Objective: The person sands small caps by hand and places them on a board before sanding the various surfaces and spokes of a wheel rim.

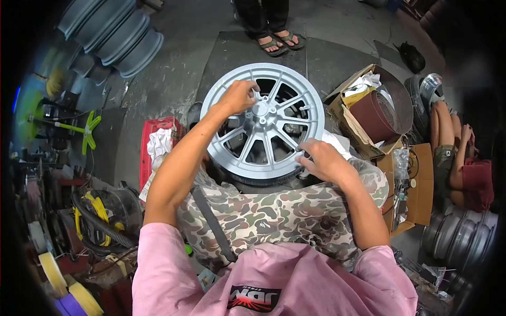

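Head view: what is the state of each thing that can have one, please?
Silver wheel: lying flat, spoked face up.
Left hand: fingers bent over wheel's centre; grip unclear.
Right hand: thumb and fingers apart, at wheel's edge.
Upper cardboard box: open.
Dark red roll: coiled.
Lower cardboard box: flap open.
Red container: open.
White paper: crumpled.
Grey rims, upper left: stacked.

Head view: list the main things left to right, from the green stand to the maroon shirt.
Green stand, red crate, wheel, brown roll, maroon shirt.
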